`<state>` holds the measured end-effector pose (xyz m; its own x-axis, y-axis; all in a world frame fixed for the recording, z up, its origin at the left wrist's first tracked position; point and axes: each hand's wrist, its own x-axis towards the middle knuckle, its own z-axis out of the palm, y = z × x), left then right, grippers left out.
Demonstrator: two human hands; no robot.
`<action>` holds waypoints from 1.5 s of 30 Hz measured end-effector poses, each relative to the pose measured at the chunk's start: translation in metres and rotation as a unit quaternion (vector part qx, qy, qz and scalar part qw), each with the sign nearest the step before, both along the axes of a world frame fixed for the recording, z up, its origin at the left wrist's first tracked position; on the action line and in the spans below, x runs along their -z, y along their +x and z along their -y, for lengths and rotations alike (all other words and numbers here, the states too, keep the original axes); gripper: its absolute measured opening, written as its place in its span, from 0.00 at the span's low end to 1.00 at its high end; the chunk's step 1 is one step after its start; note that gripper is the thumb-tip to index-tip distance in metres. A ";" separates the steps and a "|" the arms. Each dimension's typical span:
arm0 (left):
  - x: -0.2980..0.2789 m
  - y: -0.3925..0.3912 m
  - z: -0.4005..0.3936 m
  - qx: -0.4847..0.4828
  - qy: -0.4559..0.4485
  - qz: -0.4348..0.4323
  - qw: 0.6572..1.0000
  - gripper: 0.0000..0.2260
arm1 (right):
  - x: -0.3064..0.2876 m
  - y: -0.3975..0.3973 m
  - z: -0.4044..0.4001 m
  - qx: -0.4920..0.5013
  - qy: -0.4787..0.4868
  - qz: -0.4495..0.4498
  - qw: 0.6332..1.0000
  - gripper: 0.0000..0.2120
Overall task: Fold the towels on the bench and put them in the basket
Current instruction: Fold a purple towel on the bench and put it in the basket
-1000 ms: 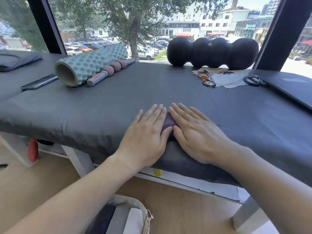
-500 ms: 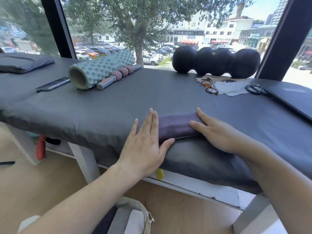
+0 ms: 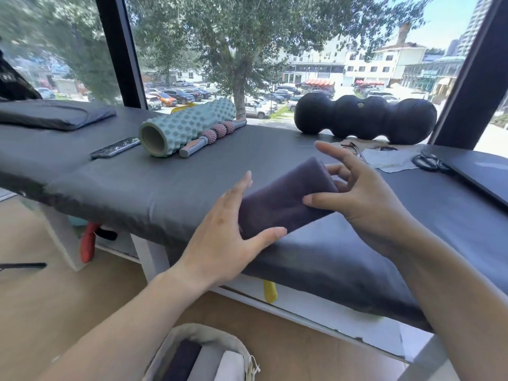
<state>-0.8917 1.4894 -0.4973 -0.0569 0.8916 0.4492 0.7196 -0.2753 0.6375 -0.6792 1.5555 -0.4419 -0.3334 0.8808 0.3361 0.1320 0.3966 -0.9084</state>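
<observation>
A folded purple towel is raised off the dark grey bench, tilted up toward the right. My left hand grips its lower left end, thumb along the front edge and fingers behind it. At the upper right end, my right hand pinches the towel with the thumb in front and curled fingers behind; the index finger sticks up. On the floor below me stands a light fabric basket holding folded towels in dark, grey and white.
At the back of the bench lie a teal foam roller, a massage stick, a phone and a black knobbed roller. Glasses, scissors and a laptop sit at right. A dark cushion lies far left.
Both hands went from pressing the towel flat on the bench to taking hold of its ends. The towel has come up off the bench, tilted.
</observation>
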 end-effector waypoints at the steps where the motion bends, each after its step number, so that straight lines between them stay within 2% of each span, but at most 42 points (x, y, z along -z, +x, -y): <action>1: -0.006 -0.003 0.007 0.019 -0.009 0.050 0.999 0.41 | -0.005 -0.007 0.007 -0.026 0.012 -0.015 0.999 0.39; 3: -0.014 -0.007 0.020 0.055 -0.036 0.139 0.988 0.35 | -0.013 -0.023 0.020 -0.071 0.027 -0.030 0.997 0.38; 7: -0.007 -0.020 0.041 0.080 -0.096 0.245 0.961 0.24 | -0.004 -0.060 0.039 -0.131 0.002 -0.017 0.991 0.36; 11: 0.010 -0.051 0.070 0.049 -0.131 0.321 0.937 0.21 | 0.020 -0.095 0.046 -0.187 -0.038 0.090 0.978 0.46; 13: 0.021 -0.075 0.082 0.022 -0.140 0.340 0.930 0.20 | 0.038 -0.115 0.051 -0.231 -0.045 0.163 0.958 0.52; 15: 0.033 -0.098 0.092 -0.013 -0.146 0.367 0.919 0.19 | 0.062 -0.134 0.056 -0.283 -0.053 0.216 0.933 0.53; 18: 0.052 -0.127 0.101 -0.051 -0.177 0.393 0.901 0.18 | 0.090 -0.159 0.068 -0.314 -0.093 0.257 0.909 0.37; 20: 0.063 -0.147 0.103 -0.070 -0.197 0.393 0.895 0.19 | 0.102 -0.179 0.075 -0.306 -0.098 0.276 0.906 0.29; 24: 0.085 -0.184 0.103 -0.091 -0.260 0.366 0.889 0.22 | 0.131 -0.220 0.075 -0.276 -0.146 0.250 0.917 0.20; 29: 0.124 -0.207 0.089 -0.136 -0.325 0.344 0.870 0.22 | 0.175 -0.256 0.053 -0.298 -0.278 0.233 0.883 0.17; 31: 0.138 -0.216 0.082 -0.176 -0.349 0.277 0.878 0.23 | 0.201 -0.269 0.044 -0.289 -0.295 0.246 0.877 0.16; 33: 0.146 -0.229 0.079 -0.206 -0.404 0.122 0.883 0.30 | 0.234 -0.279 0.037 -0.269 -0.319 0.267 0.869 0.16; 35: 0.151 -0.238 0.076 -0.203 -0.464 0.015 0.862 0.35 | 0.274 -0.282 0.032 -0.241 -0.370 0.275 0.854 0.15; 37: 0.152 -0.243 0.073 -0.173 -0.514 -0.013 0.840 0.36 | 0.318 -0.279 0.030 -0.196 -0.428 0.273 0.839 0.16; 39: 0.153 -0.240 0.066 -0.147 -0.534 -0.021 0.832 0.35 | 0.358 -0.273 0.031 -0.147 -0.487 0.261 0.821 0.18; 42: 0.157 -0.231 0.053 -0.112 -0.523 -0.063 0.843 0.31 | 0.401 -0.267 0.041 -0.082 -0.555 0.227 0.796 0.19; 45: 0.160 -0.225 0.044 -0.101 -0.514 -0.086 0.847 0.30 | 0.428 -0.266 0.052 -0.044 -0.579 0.204 0.788 0.16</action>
